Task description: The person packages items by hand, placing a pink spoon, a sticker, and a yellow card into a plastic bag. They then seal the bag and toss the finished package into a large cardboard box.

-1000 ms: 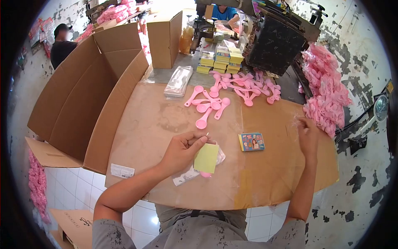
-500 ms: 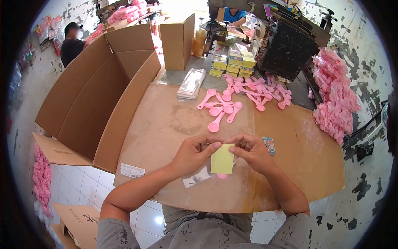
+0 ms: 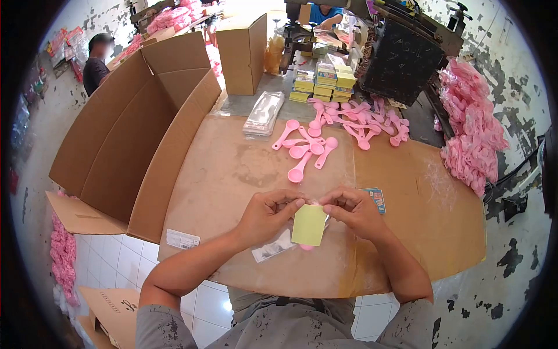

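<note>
A small pale-yellow card [image 3: 309, 225] is pinched near its top corners, between thumb and fingers of my left hand [image 3: 268, 214] and my right hand [image 3: 356, 214]. Something clear and shiny shows at the card's top edge, perhaps plastic film. Under the card lies a clear plastic bag [image 3: 272, 249], partly covered by my left hand and the card. A bit of pink [image 3: 306, 247] peeks out below the card; the rest of it is hidden. Just beyond my right hand rests a printed blue card [image 3: 378, 200].
Pink measuring spoons [image 3: 297, 173] lie mid-table, with more behind. Farther back are a clear bag stack [image 3: 264, 113] and card stacks [image 3: 326, 81]. An open carton [image 3: 174, 157] stands left; bagged pink spoons [image 3: 469, 128] hang right. Two people [image 3: 96, 64] are in the background.
The yellow card has shifted slightly left and down and now tilts a little, with a shiny clear edge showing at its top. Both hands keep their pinch. The view has shifted slightly.
</note>
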